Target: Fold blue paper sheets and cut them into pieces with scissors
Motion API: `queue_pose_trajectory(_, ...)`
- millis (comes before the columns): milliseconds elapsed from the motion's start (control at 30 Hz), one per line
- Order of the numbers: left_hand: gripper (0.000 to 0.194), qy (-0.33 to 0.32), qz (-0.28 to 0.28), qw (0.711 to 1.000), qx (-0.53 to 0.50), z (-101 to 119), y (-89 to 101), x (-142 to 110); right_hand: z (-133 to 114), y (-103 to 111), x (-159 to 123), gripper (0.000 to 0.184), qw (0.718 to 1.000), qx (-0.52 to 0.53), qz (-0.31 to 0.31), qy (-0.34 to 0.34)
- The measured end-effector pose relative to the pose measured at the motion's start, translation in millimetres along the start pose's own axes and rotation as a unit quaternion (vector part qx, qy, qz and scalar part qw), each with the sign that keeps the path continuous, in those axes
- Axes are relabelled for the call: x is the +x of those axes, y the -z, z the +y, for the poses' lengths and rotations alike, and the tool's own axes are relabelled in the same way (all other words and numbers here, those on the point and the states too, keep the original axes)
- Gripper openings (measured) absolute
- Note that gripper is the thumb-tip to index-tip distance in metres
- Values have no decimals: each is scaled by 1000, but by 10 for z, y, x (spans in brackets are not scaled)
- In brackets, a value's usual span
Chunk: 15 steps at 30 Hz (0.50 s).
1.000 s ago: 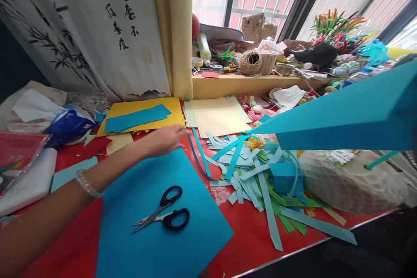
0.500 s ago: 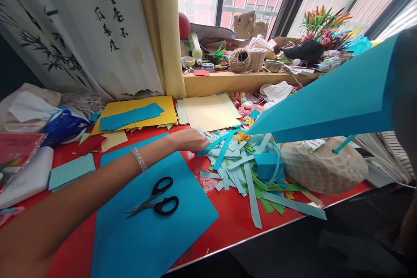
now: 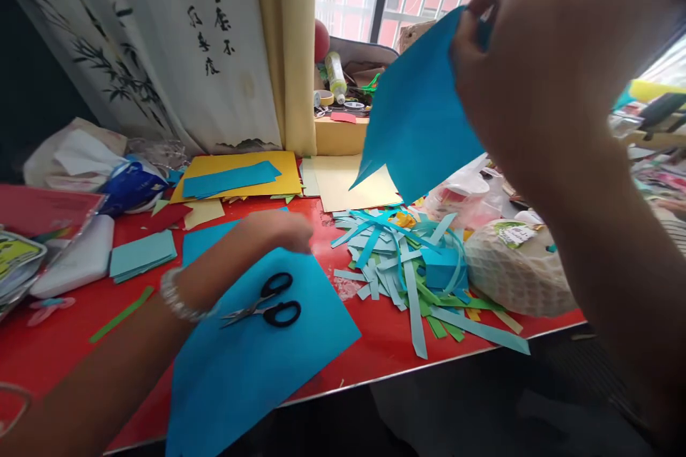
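Observation:
In the head view my right hand (image 3: 536,50) is raised at the upper right, its thumb and fingers pinching the edge of a piece of blue paper (image 3: 421,111). The paper hangs in the air over the table with pointed lower corners. My left hand (image 3: 286,230) is over the far part of a large blue sheet (image 3: 257,378); motion smears its fingers. On that sheet lie scissors (image 3: 268,303) with black handles, close below my left hand. A heap of cut paper strips (image 3: 386,257), pale blue, blue and green, spreads to the right of it.
A netted round bundle (image 3: 517,268) stands right of the strips. Behind are a yellow sheet (image 3: 241,193) with blue pieces on it and a cream sheet (image 3: 346,182). Pale blue slips (image 3: 142,257) and a tissue pack (image 3: 133,186) lie at left. The table's front edge (image 3: 396,371) runs below.
My right hand has come into view with the blue paper, which has swung left and turned. My left hand has drawn back left from the strips, and the view has shifted slightly.

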State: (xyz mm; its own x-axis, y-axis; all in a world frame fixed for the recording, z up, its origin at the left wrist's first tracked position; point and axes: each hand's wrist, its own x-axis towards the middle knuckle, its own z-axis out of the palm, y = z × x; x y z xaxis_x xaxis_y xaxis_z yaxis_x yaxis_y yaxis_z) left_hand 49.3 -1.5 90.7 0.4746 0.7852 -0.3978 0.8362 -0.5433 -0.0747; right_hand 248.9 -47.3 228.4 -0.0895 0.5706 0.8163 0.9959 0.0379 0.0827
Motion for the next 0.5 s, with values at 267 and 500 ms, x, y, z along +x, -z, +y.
queue_pose_trajectory(267, 31, 83, 47, 993, -75, -59, -720, -567, -1012, -134, 132, 44, 993, 46, 66, 87)
queue_pose_trajectory(500, 33, 158, 119, 955, -223, -475, -932, -796, -1171, -585, -1098, 25, 888, 180, 204, 370)
